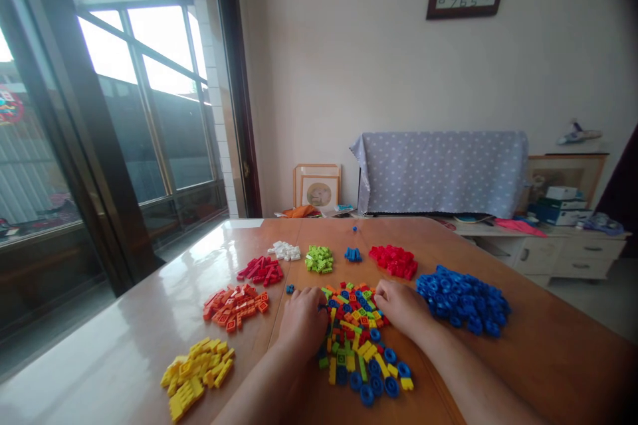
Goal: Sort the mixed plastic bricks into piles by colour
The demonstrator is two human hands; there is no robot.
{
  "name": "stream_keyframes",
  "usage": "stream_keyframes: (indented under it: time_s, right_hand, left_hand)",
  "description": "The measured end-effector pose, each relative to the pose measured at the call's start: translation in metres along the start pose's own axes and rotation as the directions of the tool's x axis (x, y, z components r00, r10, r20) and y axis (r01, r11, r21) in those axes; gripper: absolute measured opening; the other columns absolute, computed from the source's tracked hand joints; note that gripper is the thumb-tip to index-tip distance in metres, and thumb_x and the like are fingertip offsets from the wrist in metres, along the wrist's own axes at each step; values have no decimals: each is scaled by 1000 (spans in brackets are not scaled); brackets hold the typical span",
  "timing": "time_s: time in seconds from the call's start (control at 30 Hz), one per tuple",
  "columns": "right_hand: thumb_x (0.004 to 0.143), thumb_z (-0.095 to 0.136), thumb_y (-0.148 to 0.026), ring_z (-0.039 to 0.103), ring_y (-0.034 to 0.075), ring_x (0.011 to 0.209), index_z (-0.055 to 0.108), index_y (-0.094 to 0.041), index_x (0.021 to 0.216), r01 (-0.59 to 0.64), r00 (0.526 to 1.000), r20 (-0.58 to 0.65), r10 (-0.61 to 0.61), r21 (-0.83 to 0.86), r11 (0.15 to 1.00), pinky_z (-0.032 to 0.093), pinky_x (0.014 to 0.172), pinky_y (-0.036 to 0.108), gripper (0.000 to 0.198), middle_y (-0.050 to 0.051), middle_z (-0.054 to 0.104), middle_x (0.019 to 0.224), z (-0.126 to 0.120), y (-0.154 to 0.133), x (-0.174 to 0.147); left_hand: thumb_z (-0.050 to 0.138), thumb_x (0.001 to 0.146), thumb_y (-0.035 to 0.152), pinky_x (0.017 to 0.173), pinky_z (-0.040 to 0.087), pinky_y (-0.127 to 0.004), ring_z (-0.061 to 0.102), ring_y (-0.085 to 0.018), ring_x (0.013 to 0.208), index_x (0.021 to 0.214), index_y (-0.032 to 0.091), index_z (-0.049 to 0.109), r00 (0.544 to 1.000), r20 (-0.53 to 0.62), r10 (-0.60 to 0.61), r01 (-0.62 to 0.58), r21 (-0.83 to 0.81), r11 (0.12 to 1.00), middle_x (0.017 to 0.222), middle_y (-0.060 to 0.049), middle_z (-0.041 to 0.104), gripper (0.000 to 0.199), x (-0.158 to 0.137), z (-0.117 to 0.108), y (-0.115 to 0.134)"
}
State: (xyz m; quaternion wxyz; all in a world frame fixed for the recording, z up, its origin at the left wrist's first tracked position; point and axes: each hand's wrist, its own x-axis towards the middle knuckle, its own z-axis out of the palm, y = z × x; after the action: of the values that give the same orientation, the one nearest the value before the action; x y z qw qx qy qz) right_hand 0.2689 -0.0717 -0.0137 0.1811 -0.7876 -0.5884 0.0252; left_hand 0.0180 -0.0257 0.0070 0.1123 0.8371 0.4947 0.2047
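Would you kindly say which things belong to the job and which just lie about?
Likely job:
mixed pile
yellow pile
orange pile
crimson pile
white pile
lime pile
red pile
large blue pile
small blue pile

Likely lying about:
spotted cloth
pink cloth

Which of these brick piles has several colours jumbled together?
The mixed pile between the left hand and right hand; the others, like the yellow pile, each show one colour.

Brick heaps [319, 259] behind and beside central pile [367, 349]
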Motion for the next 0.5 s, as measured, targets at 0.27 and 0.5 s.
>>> stream_keyframes:
  time_s: [0.27,0.5]
  right_hand:
    - [85,56,-29,56,15,72,64,-23,78,-44,999,-30,44,-17,999,20,59,28,13,1,69,76,7,-2,3]
    - [84,57,-29,55,15,70,66,-23,76,-46,998,-36,46,10,999,22,59,27,13,1,68,73,11,4,5]
  left_hand:
    - [55,76,14,74,38,-26,61,-20,92,88,24,66,1000,-27,-2,-1,-121,993,97,-2,72,19,5,13,-8]
    - [55,77,16,70,40,-23,64,-18,87,91,22,71,993,-24,-112,100,-302,948,94,-3,74,22,17,23,-25]
